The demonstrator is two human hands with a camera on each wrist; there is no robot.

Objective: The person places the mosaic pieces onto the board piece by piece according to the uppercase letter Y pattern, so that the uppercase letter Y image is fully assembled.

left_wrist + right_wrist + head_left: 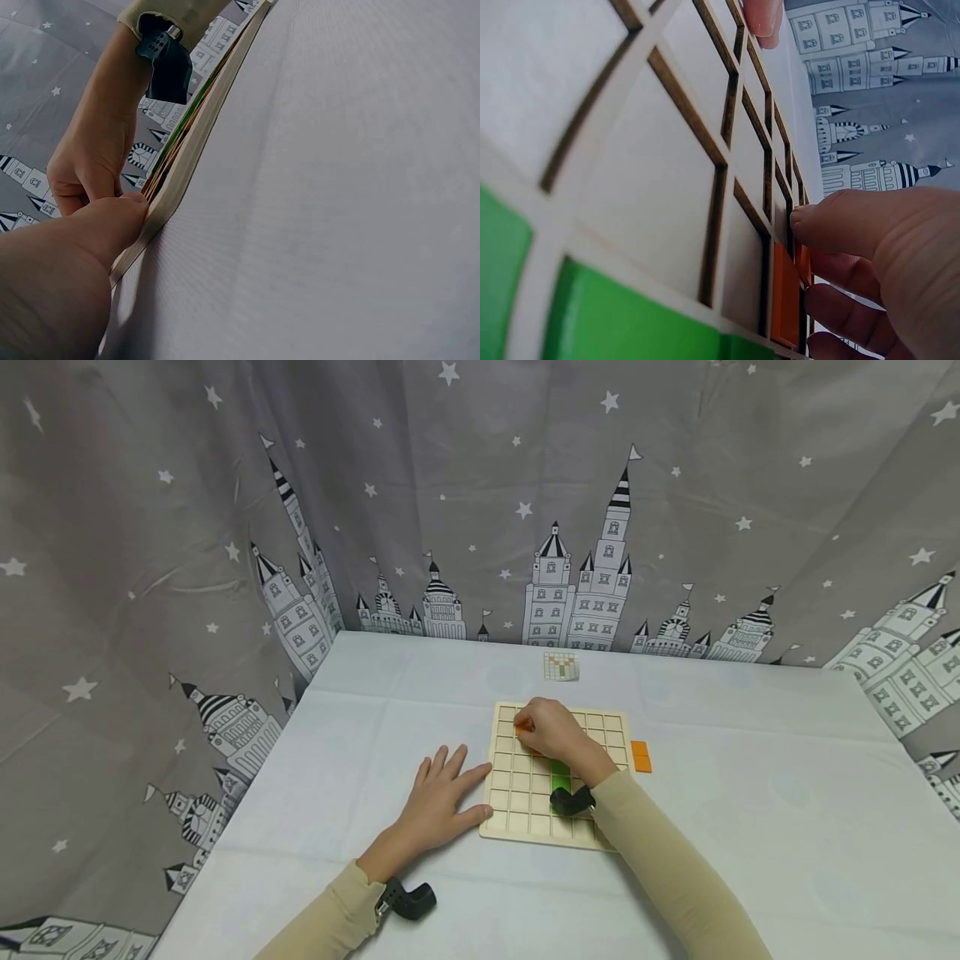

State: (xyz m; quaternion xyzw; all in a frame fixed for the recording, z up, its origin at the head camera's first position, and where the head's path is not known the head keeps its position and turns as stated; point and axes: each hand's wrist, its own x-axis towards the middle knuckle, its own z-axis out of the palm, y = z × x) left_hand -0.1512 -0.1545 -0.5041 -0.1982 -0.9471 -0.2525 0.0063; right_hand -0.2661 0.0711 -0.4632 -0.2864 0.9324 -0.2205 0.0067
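A pale wooden grid board (520, 800) lies on the table. Over its upper left cells, my right hand (551, 728) pinches a small orange tile (520, 727) between thumb and fingers. The right wrist view shows this pinched tile (802, 259) at the cells, just beyond another orange tile (784, 296) set in the grid. Green tiles (561, 777) fill cells in the board's middle column, partly hidden by my right wrist. My left hand (441, 806) rests with fingers spread on the cloth, its thumb and forefinger touching the board's left edge.
Loose orange tiles (641, 757) lie against the board's right edge. Behind the board is a small pattern card (561, 667) with a coloured grid. A white cloth covers the table (750, 793), and a grey castle-print curtain (465, 468) hangs behind.
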